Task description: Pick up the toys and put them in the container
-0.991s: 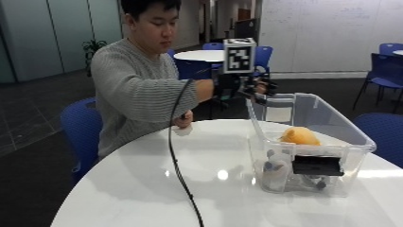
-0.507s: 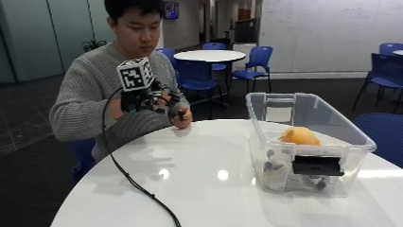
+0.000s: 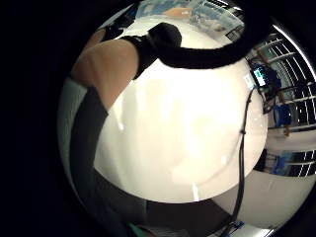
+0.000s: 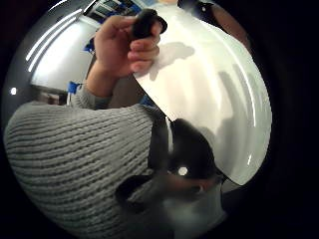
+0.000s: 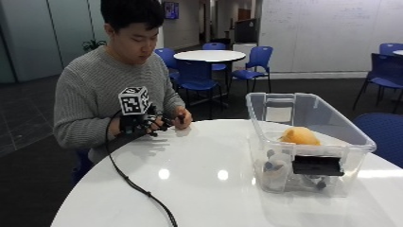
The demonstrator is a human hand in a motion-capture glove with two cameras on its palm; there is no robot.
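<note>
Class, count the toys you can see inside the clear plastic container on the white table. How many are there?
2 clear: an orange toy toward the far side and a pale toy in the container's near corner. A dark label may hide more.

Your gloved hand hovers at the near edge of the surface, with bare white top stretching ahead of it toward the container. The container's tall clear walls stand well off to its side, open at the top. Your bare hand sits just beside it, holding a small dark object.
</note>
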